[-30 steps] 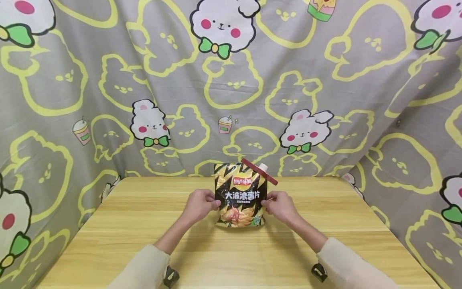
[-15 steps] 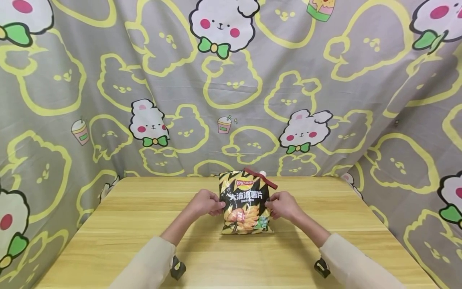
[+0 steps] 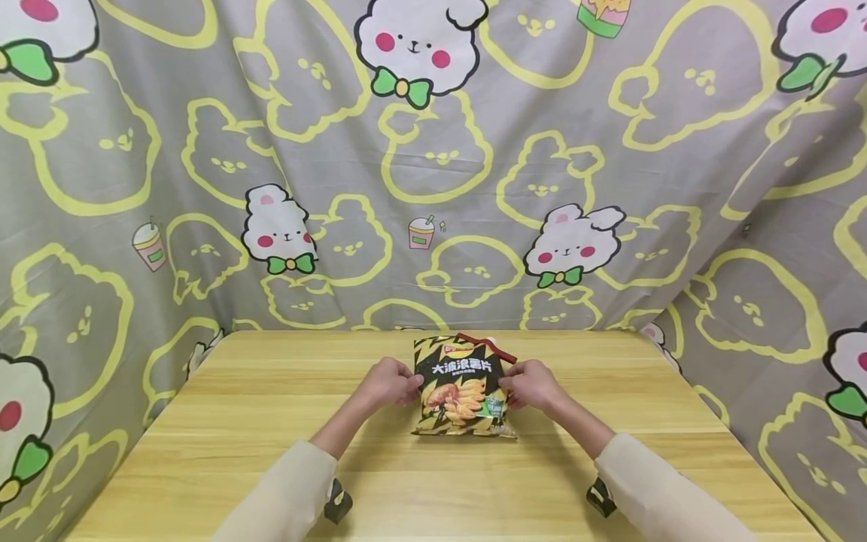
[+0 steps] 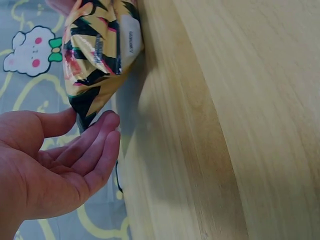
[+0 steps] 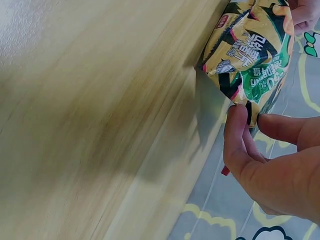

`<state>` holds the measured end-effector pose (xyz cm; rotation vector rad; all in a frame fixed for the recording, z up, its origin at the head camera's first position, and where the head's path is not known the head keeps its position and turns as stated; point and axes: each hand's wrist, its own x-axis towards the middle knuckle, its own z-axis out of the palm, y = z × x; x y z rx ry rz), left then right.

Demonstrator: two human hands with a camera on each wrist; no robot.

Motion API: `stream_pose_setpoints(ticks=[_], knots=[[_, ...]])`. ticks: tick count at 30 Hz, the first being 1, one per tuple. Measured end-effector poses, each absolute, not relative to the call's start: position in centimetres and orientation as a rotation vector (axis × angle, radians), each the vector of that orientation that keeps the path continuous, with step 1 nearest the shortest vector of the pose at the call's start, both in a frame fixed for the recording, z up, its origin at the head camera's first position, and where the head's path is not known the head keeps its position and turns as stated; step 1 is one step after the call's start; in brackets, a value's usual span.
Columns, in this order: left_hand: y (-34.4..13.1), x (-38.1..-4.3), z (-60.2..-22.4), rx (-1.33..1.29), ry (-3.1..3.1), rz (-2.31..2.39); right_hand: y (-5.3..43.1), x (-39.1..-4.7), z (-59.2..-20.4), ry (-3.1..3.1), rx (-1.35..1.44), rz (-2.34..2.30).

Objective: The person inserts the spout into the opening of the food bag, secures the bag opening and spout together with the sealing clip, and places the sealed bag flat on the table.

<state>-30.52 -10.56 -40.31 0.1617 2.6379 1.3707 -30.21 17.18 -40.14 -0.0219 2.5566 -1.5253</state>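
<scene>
A black and yellow bag of potato chips (image 3: 460,391) leans back at the middle of the table, its lower edge at the tabletop. Across its top right corner runs a dark red bag clip (image 3: 497,351) with a small white part behind it. My left hand (image 3: 390,382) pinches the bag's left edge; the left wrist view shows the thumb on one face and the fingers (image 4: 107,125) behind. On the opposite edge, my right hand (image 3: 535,384) pinches a corner between thumb and fingers (image 5: 235,125). A bit of the red clip (image 5: 225,170) shows below that hand in the right wrist view.
The light wooden table (image 3: 271,421) reaches back to a grey curtain (image 3: 366,165) printed with yellow outlines and white cartoon animals. More of this curtain hangs at both sides. Black straps (image 3: 336,503) show under the light sleeves (image 3: 284,493).
The bag has come down and slightly right, and its top has tipped away from me, so the clip sits lower. Both hands keep their hold on its edges.
</scene>
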Motion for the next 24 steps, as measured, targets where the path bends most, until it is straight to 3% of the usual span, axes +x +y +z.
stream_pose_setpoints(ticks=[15,24], knots=[[-11.1,-30.5,-40.5,0.206,2.705,1.206,17.5,-30.1,-40.4,2.540,-0.062,-1.476],[-12.1,-30.2,-39.7,0.322,2.967,0.920,19.0,-29.5,-40.1,2.994,-0.197,-1.160]])
